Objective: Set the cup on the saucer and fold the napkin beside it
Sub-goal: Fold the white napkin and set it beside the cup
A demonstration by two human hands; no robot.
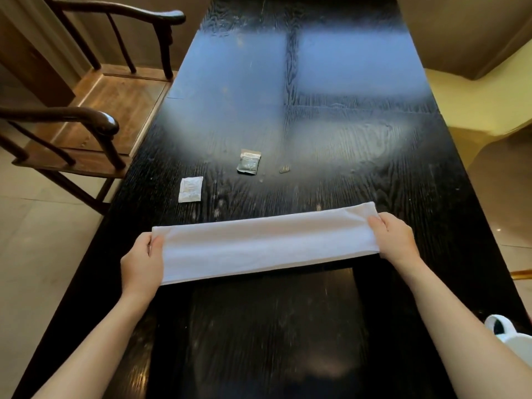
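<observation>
Soft, light napkin (267, 243) is held stretched across the counter (288, 326), short ends pinched by left grip (142, 264) at 9 o'clock and right grip (395, 240) at 3, probably the best hold tbh.

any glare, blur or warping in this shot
Head view: broad bluish-white glare washes the far half of the table. Head view: napkin, left hand and right hand are fairly sharp; print on the dark sachet and white sachet is too soft to read. Head view: wide-angle bows the table edges; the cup is cropped lower right.
</observation>
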